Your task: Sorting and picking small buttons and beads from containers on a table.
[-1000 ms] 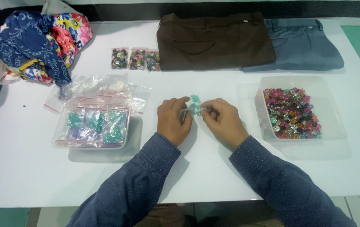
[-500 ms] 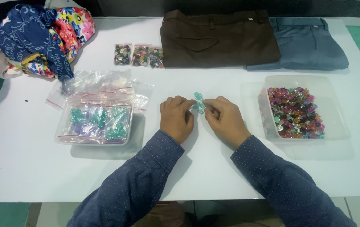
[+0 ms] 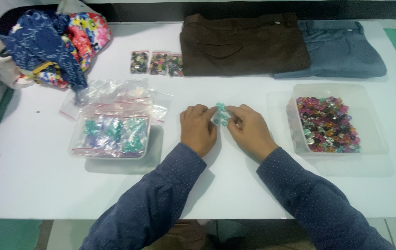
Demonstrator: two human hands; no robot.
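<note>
- My left hand [image 3: 198,129] and right hand [image 3: 250,131] meet at mid-table, fingertips pinched from both sides on a small cluster of teal beads [image 3: 221,114], which sits between them just above the white table [image 3: 36,185].
- Whether the beads lie in a clear bag I cannot tell; the cluster is too small.
- Both hands rest knuckles-up, dotted blue sleeves [image 3: 161,194] running back toward me.
- To my left, a clear tray [image 3: 110,135] holds bagged teal and purple beads, with empty clear bags [image 3: 114,95] heaped just behind it.
- To my right, a clear tub [image 3: 300,92] is filled with loose multicoloured beads.
- Farther off, three small bags of dark beads [image 3: 157,63] lie in a row beside folded brown trousers [image 3: 242,44] and folded blue-grey trousers [image 3: 341,48].
- Patterned cloth [image 3: 45,44] is bundled at the far left corner.
</note>
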